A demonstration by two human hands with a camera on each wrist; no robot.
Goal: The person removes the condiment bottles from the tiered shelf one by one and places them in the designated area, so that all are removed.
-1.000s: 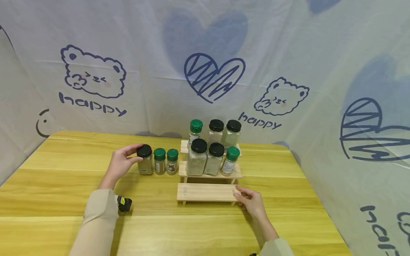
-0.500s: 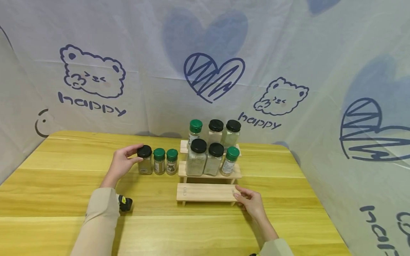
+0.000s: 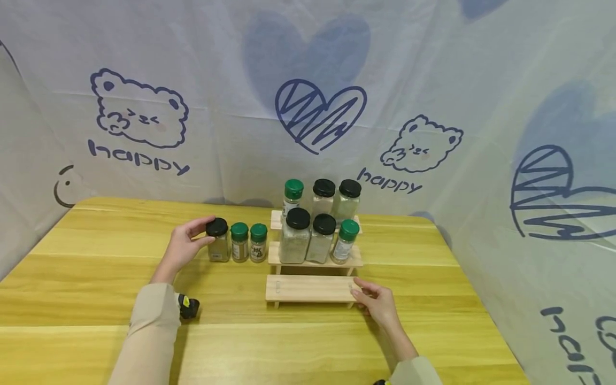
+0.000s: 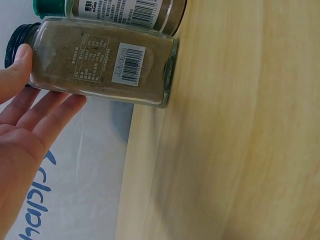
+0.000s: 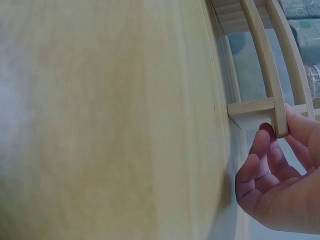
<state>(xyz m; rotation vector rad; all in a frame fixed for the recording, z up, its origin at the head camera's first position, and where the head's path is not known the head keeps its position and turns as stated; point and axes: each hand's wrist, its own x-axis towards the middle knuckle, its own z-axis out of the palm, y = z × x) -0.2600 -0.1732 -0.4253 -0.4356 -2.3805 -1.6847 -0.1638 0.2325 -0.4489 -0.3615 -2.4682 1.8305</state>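
My left hand (image 3: 184, 245) pinches a black-capped spice jar (image 3: 218, 249) near its lid, thumb in front and fingers behind. The jar stands upright on the table; in the left wrist view brown powder and a barcode label (image 4: 128, 64) show through its glass. Two small green-capped spice jars (image 3: 239, 249) stand in line to its right. With thumb and fingers, my right hand (image 3: 382, 306) grips the right end of the bare lowest step (image 3: 310, 289) of a wooden tiered spice rack. The right wrist view shows the fingertips under that board's end (image 5: 280, 125).
On the middle step (image 3: 321, 266) stand two black-capped jars (image 3: 295, 243) and a green-capped one (image 3: 343, 248). The top step holds a green-capped jar (image 3: 291, 200) and two black-capped ones (image 3: 347, 203). A printed cloth (image 3: 231, 149) hangs behind the wooden table (image 3: 240, 342).
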